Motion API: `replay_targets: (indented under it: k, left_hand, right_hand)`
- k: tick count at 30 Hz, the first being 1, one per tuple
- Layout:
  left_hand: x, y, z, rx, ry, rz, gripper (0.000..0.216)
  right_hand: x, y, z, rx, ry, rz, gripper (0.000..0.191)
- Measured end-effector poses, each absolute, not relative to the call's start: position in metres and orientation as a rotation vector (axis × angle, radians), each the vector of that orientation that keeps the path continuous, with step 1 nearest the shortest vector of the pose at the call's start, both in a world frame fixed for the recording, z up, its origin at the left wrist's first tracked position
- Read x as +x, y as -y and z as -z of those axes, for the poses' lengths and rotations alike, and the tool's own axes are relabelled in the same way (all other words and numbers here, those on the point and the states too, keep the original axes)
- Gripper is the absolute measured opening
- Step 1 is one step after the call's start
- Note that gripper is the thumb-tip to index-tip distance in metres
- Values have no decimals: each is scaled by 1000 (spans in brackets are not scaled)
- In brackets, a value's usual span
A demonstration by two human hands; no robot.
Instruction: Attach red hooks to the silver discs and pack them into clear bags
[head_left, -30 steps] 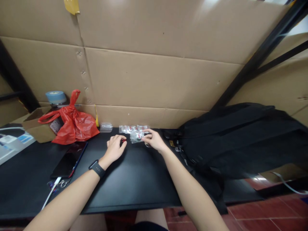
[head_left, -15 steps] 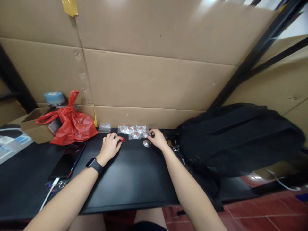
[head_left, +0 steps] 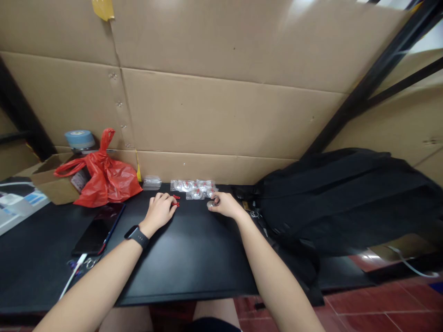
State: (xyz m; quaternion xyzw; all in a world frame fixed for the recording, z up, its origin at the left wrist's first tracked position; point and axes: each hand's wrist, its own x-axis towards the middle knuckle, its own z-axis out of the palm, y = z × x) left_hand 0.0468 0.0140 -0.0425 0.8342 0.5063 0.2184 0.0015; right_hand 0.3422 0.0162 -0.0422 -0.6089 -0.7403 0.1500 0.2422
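Note:
My left hand (head_left: 159,210), with a black watch on its wrist, rests on the black table (head_left: 194,258) with fingers curled around a small red piece (head_left: 176,200). My right hand (head_left: 224,204) pinches a small round silvery disc (head_left: 209,204) at its fingertips, low over the table. Just behind both hands, several small clear plastic bags (head_left: 194,188) holding round red-and-white items lie in a row against the cardboard wall.
A black backpack (head_left: 346,198) fills the table's right side. A red plastic bag (head_left: 104,175), a cardboard box (head_left: 55,180) and a blue tape roll (head_left: 80,138) sit at the left. A dark phone (head_left: 98,229) with cable lies near my left forearm.
My right hand let go of a clear bag, which now lies in the row, and took hold of the silvery disc that lay on the table. My left hand barely moved.

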Motion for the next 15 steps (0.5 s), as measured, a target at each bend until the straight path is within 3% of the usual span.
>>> replay_targets:
  k: [7, 15]
  left_hand:
    - [48, -11, 35, 2502, -1554, -835, 14]
    - [56, 6, 15, 2249, -1424, -1044, 10]
  right_hand:
    - [331, -10, 33, -1518, 1918, -469, 31]
    - [284, 5, 25, -994, 1724, -872, 39]
